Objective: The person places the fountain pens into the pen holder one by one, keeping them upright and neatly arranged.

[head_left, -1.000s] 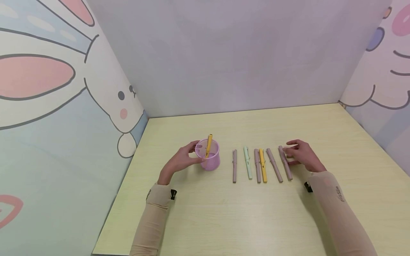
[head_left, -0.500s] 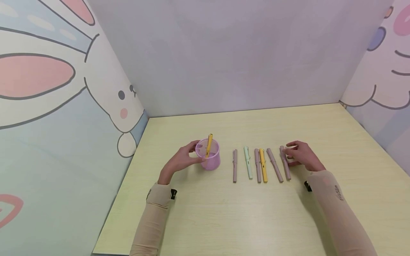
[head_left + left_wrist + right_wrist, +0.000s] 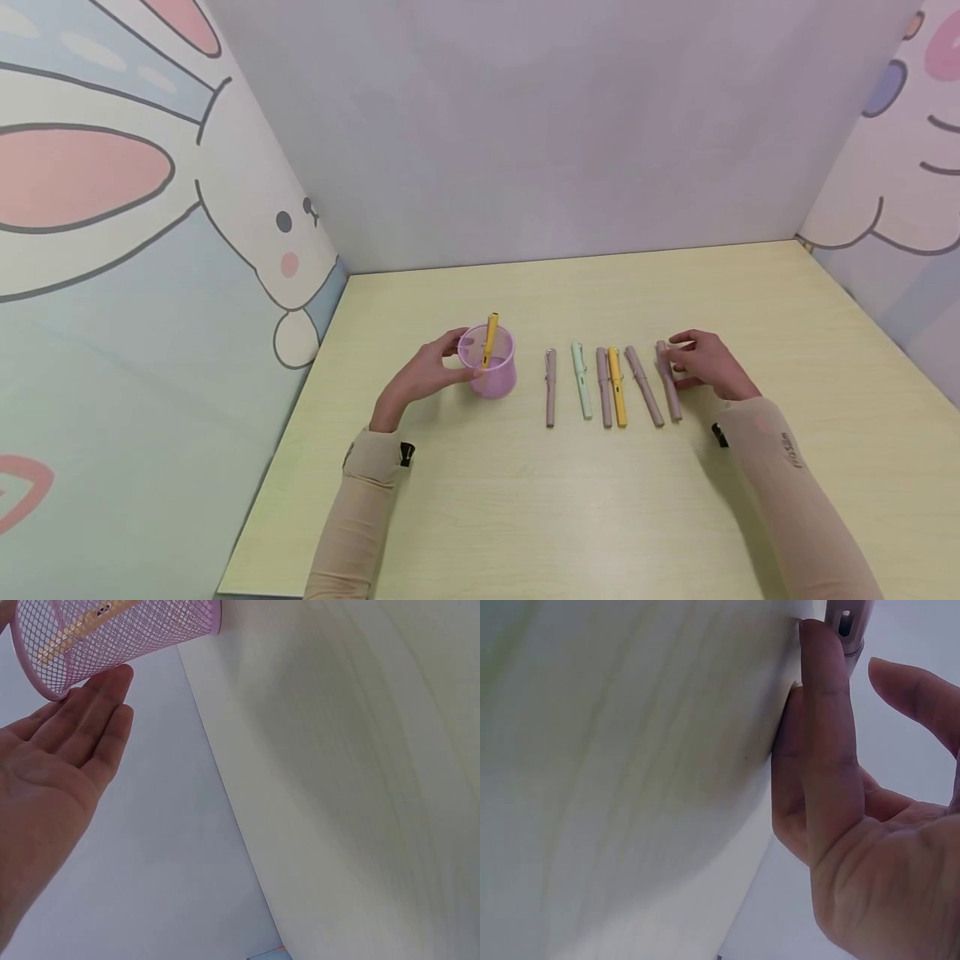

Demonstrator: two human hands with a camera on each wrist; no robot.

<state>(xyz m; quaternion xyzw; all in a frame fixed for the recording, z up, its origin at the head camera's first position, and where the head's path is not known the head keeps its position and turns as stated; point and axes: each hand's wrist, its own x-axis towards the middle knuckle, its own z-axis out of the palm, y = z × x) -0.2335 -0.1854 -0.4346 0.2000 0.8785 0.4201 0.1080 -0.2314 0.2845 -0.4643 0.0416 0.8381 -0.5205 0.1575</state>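
My left hand [image 3: 429, 372] holds a pink mesh pen cup [image 3: 495, 385] at its left side, thumb at the front and fingers behind. In the left wrist view the fingers [image 3: 112, 742] lie against the cup's mesh [image 3: 150, 630]. One yellow pen [image 3: 490, 337] leans upright inside the cup. My right hand [image 3: 708, 364] is at the rightmost mauve pen [image 3: 670, 387], which lies on the table. In the right wrist view a fingertip touches this pen [image 3: 849, 626], while the thumb [image 3: 907, 686] stands apart from it.
Between the hands several capped pens lie in a loose row: a mauve pen [image 3: 551, 387], a mint pen [image 3: 582, 382], a yellow pen [image 3: 617, 387] beside a mauve one [image 3: 603, 387], and a slanted mauve pen [image 3: 644, 387]. Cartoon-printed walls [image 3: 562, 133] enclose the table [image 3: 525, 517].
The rightmost mauve pen has shifted slightly left at its lower end and stands straighter in the row. My left hand and the cup have stayed in place.
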